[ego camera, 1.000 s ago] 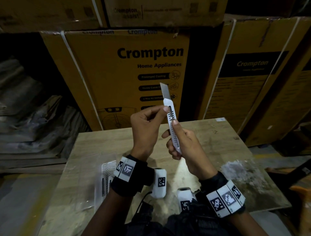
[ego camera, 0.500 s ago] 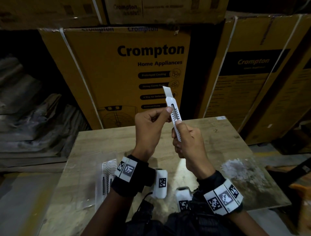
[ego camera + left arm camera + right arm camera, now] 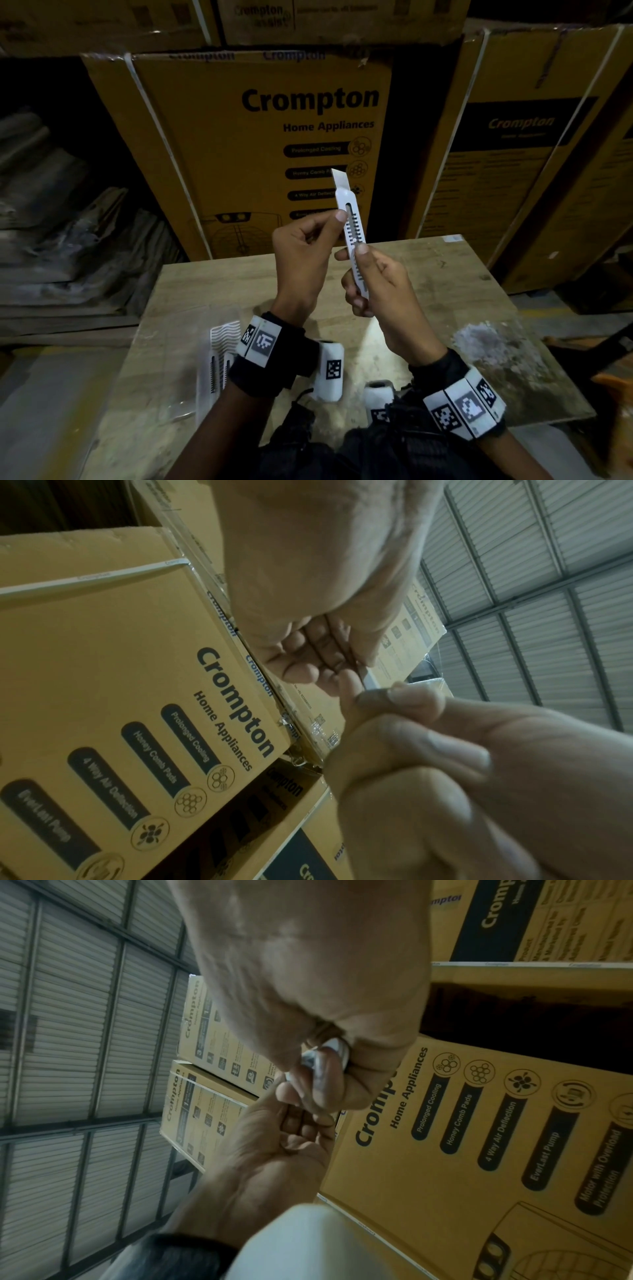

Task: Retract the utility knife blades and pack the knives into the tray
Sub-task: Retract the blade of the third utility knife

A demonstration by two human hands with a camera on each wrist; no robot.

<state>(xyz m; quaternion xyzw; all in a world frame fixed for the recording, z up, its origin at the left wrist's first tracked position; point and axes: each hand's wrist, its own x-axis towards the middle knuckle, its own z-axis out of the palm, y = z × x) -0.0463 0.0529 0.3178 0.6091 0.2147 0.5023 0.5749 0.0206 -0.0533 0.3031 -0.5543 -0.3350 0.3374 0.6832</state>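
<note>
I hold a white utility knife upright above the wooden table, with a short length of steel blade showing at its top. My right hand grips the lower handle, its thumb on the slider track. My left hand pinches the upper part of the body from the left. A clear plastic tray lies at the table's near left, with white knives in it, partly hidden behind my left wrist. In the right wrist view the knife's butt end shows inside my curled fingers.
Large Crompton cardboard boxes stand stacked right behind the table. Piled sacks and boards lie at the left. A pale dusty patch marks the table's right part.
The blade sticks out less than a second ago, and my right thumb has slid down the track. The knife and both hands stay in much the same place.
</note>
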